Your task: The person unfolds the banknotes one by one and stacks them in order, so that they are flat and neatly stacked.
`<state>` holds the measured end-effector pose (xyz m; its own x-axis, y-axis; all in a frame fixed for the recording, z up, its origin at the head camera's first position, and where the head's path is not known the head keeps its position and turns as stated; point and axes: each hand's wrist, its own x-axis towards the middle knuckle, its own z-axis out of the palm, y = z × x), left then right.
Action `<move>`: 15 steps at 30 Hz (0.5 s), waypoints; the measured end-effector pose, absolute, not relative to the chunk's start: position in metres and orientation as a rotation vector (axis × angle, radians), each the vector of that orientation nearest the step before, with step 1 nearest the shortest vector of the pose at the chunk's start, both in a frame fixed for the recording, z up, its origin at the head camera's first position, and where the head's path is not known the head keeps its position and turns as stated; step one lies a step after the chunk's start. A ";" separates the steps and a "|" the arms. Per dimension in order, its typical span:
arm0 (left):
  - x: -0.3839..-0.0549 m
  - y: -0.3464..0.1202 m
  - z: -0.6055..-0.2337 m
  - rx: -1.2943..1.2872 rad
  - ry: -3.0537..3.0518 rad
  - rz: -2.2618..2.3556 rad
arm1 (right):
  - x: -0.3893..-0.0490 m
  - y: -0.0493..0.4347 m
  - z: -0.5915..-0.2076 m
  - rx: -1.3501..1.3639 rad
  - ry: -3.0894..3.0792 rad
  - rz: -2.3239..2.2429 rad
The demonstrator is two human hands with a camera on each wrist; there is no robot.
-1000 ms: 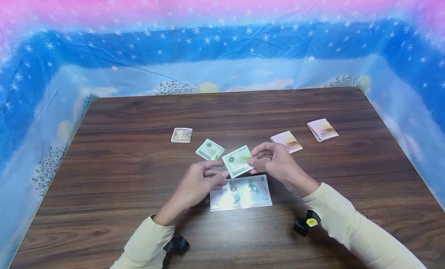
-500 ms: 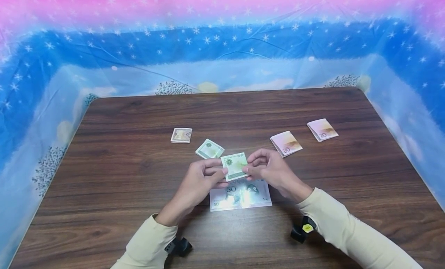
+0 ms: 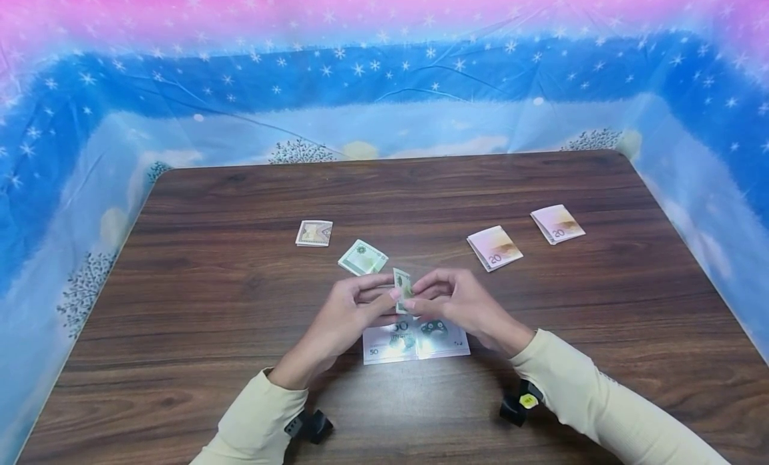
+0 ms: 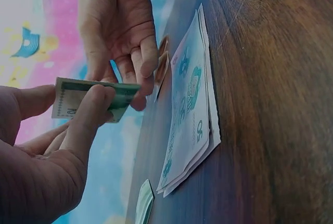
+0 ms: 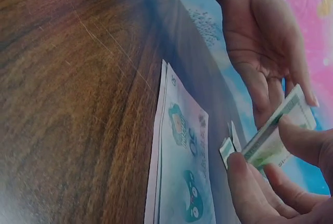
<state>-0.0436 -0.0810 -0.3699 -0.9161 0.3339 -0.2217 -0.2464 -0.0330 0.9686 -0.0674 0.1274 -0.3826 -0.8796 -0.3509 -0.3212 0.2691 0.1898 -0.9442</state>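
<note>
A small folded green banknote (image 3: 402, 285) is raised above the table, tilted nearly edge-on to the head view. My left hand (image 3: 351, 311) pinches its left side between thumb and fingers. On the other side, my right hand (image 3: 465, 305) pinches it too; the right wrist view shows thumb and fingers on the folded note (image 5: 268, 138). Beneath both hands lies a flat stack of 50 banknotes (image 3: 384, 351), its far edge partly hidden by them. The left wrist view shows several layers in this stack (image 4: 190, 104).
Another folded green banknote (image 3: 362, 257) lies just beyond the left hand. A folded brownish banknote (image 3: 314, 233) is farther left. Two folded 20 banknotes, a nearer one (image 3: 494, 247) and a farther one (image 3: 557, 224), lie at right on the wooden table (image 3: 240, 198).
Both hands now hold the green banknote, which was in the right hand alone at first. It has moved slightly left and down and turned from face-up to nearly edge-on.
</note>
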 end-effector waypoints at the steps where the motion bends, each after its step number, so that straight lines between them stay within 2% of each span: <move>1: -0.044 -0.081 -0.370 0.099 1.853 2.004 | -0.067 0.127 -0.382 -0.088 1.986 -1.740; 15: -0.045 -0.080 -0.374 0.123 1.952 1.939 | -0.057 0.123 -0.370 -0.200 2.010 -1.656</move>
